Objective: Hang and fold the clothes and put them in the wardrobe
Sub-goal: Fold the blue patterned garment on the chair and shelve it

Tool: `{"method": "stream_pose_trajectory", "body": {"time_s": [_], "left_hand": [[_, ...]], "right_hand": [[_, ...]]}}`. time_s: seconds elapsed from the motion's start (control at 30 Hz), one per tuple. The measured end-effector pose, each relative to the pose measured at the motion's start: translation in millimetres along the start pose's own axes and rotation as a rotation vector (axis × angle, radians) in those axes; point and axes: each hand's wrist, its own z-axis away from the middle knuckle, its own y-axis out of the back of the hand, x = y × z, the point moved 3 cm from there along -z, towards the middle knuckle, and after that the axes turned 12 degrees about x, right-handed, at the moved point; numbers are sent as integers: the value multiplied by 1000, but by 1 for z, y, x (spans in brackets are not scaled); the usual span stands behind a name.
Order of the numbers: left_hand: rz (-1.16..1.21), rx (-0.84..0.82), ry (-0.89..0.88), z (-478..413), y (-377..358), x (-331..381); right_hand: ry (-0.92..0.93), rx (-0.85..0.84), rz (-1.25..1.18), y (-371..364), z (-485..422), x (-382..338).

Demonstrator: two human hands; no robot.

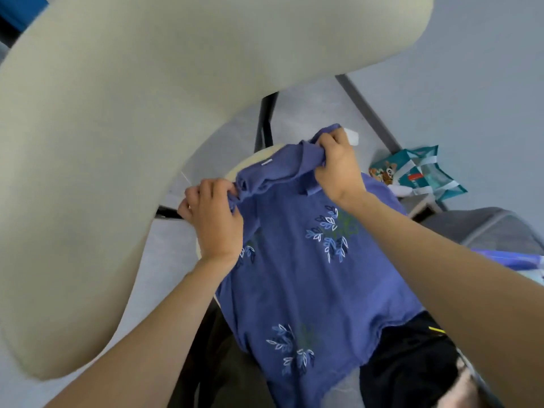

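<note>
At the blue shirt's (309, 278) neckline, left hand (213, 219) and right hand (338, 169) each pinch bunched fabric (fingers tightly curled).

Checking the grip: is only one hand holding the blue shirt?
No, the left hand and the right hand both grip the blue shirt at its bunched neck.

Chair (117, 142) at left — shirt (309, 275) before it, bag (418, 172) far right on floor (309, 113).
</note>
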Motion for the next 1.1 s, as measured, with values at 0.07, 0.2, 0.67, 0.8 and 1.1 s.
{"method": "stream_pose_trajectory", "body": {"time_s": [0.07, 0.2, 0.67, 0.8, 1.1], "left_hand": [[2, -128, -127, 28, 3, 1], [-122, -546, -416, 79, -2, -4], [-120, -643, -381, 62, -31, 9], [-123, -683, 34, 45, -40, 4], [-384, -713, 18, 40, -38, -19]], "right_hand": [[-67, 13, 17, 10, 24, 18], [-193, 10, 210, 22, 83, 55], [-202, -239, 424, 6, 153, 75], [-563, -193, 386, 11, 144, 75], [-141, -255, 350, -9, 54, 23]]}}
